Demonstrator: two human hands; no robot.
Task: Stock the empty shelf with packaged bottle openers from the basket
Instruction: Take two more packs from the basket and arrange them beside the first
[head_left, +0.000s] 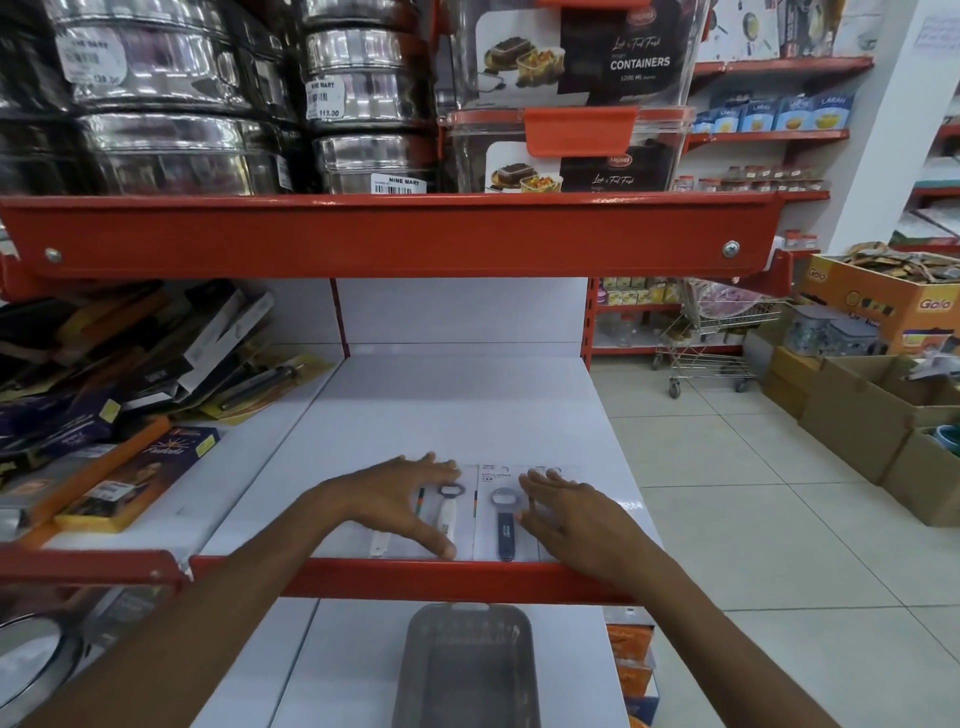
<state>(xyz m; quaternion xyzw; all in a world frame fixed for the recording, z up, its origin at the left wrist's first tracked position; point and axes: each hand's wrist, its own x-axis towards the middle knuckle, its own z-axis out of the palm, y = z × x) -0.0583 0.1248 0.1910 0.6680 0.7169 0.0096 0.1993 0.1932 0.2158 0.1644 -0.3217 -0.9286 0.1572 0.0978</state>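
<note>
Packaged bottle openers lie flat in a row near the front edge of the white shelf (441, 405). One card holds a white-handled opener (447, 512), the one beside it a dark blue-handled opener (505, 525). My left hand (395, 499) rests flat with fingers spread on the left packs, partly covering them. My right hand (566, 512) lies flat with fingers apart on the right pack, hiding most of it. A grey translucent basket (470, 670) stands on the lower shelf below; it looks empty.
Boxed goods (130, 467) are heaped on the shelf section to the left. Steel tins and plastic containers (571, 150) fill the red shelf above. To the right are a tiled aisle, a wire trolley (711, 332) and cardboard boxes (872, 405).
</note>
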